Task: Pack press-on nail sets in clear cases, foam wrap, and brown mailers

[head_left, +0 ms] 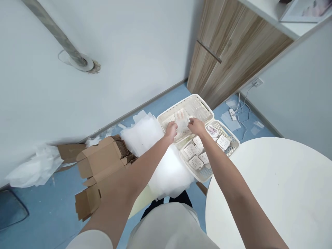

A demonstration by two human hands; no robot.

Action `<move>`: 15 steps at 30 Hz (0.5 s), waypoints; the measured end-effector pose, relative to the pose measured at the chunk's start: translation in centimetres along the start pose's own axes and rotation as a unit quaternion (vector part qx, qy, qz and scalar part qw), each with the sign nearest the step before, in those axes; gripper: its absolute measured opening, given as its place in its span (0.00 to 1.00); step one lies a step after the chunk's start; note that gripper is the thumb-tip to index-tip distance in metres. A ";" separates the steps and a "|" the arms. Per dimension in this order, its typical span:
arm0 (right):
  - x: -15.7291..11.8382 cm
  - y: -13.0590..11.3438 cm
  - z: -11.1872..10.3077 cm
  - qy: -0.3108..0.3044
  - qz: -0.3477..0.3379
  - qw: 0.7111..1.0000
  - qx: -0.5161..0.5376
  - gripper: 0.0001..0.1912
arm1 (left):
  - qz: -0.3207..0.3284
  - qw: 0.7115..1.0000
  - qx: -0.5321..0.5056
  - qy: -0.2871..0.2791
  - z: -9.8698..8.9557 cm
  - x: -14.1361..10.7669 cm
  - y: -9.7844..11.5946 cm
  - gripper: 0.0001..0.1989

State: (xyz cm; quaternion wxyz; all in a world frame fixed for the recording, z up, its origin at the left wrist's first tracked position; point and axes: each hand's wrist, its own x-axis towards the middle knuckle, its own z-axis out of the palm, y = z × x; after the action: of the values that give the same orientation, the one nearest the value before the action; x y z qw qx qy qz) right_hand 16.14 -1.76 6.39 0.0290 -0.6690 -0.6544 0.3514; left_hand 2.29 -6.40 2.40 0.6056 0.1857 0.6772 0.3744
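Observation:
Both hands are over the far white basket, with a translucent plastic bag between them. My left hand pinches the bag's left edge. Curled fingers of my right hand are closed at its right edge. Just beyond the bag, a clear packet with pinkish strips lies in the basket; whether it is partly inside the bag I cannot tell. Clear plastic packs fill the basket's right end. Under my right forearm, the nearer white basket holds several white printed cards or packs.
White translucent sheets or bags are piled left of the baskets. Flattened brown cardboard boxes lie further left. A round white table stands at right. A wood-grain cabinet and a power strip are beyond the baskets.

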 end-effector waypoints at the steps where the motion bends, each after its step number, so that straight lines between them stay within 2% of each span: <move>1: -0.9 0.0 -0.1 0.015 -0.011 0.998 0.052 0.21 | 0.019 1.000 -0.006 -0.002 -0.4 -1.0 0.4 0.23; 4: -4.6 -0.3 -0.2 0.050 -0.036 0.978 0.199 0.23 | 0.078 0.997 -0.015 -0.014 -1.8 -4.4 1.4 0.24; 7: -9.1 -0.5 0.3 0.074 -0.068 0.951 0.292 0.21 | 0.115 0.992 -0.037 -0.041 -3.4 -8.1 1.4 0.25; 10: -14.1 -0.3 1.3 0.101 -0.115 0.931 0.333 0.18 | 0.132 0.983 -0.088 -0.089 -5.3 -12.1 0.2 0.25; 15: -23.0 0.3 3.4 0.154 -0.166 0.905 0.361 0.16 | 0.130 0.970 -0.124 -0.164 -8.1 -18.9 -3.1 0.26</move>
State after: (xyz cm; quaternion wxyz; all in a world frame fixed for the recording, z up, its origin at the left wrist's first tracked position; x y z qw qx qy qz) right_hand 17.00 -23.84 13.59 0.4269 -0.5400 -0.5717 0.4464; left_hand -1.13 -24.09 12.91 0.6729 0.2542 0.4873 0.4951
